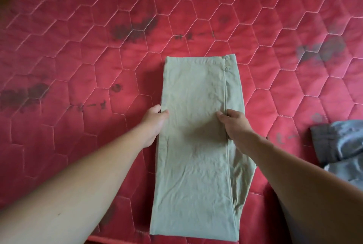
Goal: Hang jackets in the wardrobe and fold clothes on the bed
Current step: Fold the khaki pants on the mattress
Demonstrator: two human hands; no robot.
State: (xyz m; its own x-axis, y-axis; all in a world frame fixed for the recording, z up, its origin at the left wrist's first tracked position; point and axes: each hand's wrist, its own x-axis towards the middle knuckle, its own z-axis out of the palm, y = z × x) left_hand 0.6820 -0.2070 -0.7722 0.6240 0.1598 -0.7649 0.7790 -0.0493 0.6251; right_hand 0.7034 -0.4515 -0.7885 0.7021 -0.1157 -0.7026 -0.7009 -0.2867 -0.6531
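A pale green garment [196, 145], folded lengthwise into a long strip, lies flat on the red quilted mattress [78, 57], running from the near edge toward the middle. My left hand [154, 123] holds its left edge about halfway along, thumb on top and fingers tucked under the cloth. My right hand [234, 123] pinches the right edge at the same height, fingers curled round the folded layers.
A crumpled grey-blue garment [339, 145] lies on the mattress at the right edge of view. The mattress has dark stains in several spots. Its front edge runs along the bottom of the view.
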